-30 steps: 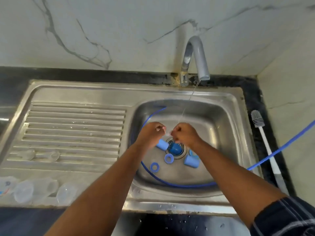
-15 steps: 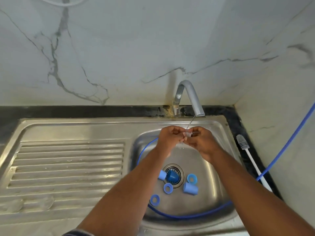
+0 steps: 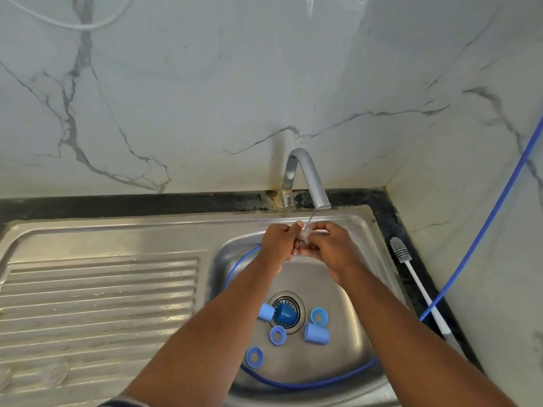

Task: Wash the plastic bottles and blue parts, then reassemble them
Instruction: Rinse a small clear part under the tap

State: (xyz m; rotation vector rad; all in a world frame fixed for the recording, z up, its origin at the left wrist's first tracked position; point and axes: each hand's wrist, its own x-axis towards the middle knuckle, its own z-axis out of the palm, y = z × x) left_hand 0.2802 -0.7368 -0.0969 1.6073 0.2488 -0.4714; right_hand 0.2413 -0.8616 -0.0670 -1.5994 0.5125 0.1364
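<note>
Hands [image 3: 279, 240] around small clear part [image 3: 304, 235]

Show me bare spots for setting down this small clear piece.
Best: the ribbed steel draining board, left of the steel basin, bare except faint clear items at its near-left corner. Also the basin floor behind the round drain. Crowded: blue plastic caps and rings ring the drain; the white bottle brush and blue hose take the right counter strip.

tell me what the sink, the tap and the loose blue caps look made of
Sink: likely stainless steel, brushed grey sheen with pressed drainer ribs.
Tap: metal, dull grey satin finish.
Blue caps: probably plastic, opaque, smooth, evenly coloured.
</note>
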